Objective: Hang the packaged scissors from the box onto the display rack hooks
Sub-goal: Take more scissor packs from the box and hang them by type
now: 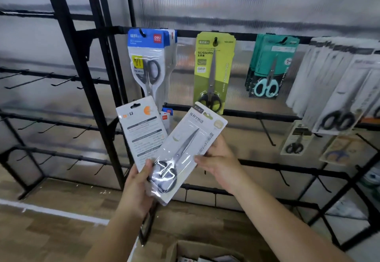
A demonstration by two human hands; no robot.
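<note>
My left hand (136,187) grips two scissor packs at their lower ends: a white pack turned back-side out (141,132) and a pale pack with silver scissors (189,148) lying tilted over it. My right hand (221,159) pinches the right edge of the silver-scissors pack. Both packs are in front of the black display rack (253,115), below its top row. A blue pack (150,64), a green pack (213,70) and teal packs (271,66) hang from the top bar's hooks. The cardboard box (203,250) sits at the bottom edge, partly cut off.
White packs of black-handled scissors (339,89) hang at the right, with smaller packs (296,138) below them. Bare hooks (267,134) jut from the lower bars. A second rack with bare hooks (51,83) stands at the left. The floor is wood-patterned.
</note>
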